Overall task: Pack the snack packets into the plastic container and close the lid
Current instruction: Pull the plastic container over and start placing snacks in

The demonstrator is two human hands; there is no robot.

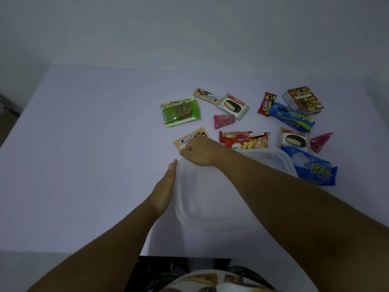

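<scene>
Reaching across the clear container [202, 199], your right hand [200, 151] pinches the tan biscuit packet [190, 137] just beyond its far-left corner; your left hand [165, 191], flat and released, steadies the left wall.

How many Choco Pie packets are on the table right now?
2. One Choco Pie lies far-centre beside the beige Cream-O packet; the other lies right, above the blue bag. More may be hidden.

Green packet [180, 112], far left: we read "NUTS".
White wrapper [233, 105], far centre: we read "Choco Pie".
Beige wrapper [190, 138], by the right hand [197, 151]: we read "Cream-O".
Red wrapper [266, 104], far right: we read "Cream-O".
Brown box [304, 99], far right: script we cannot read.
Remaining packets: print illegible.
</scene>
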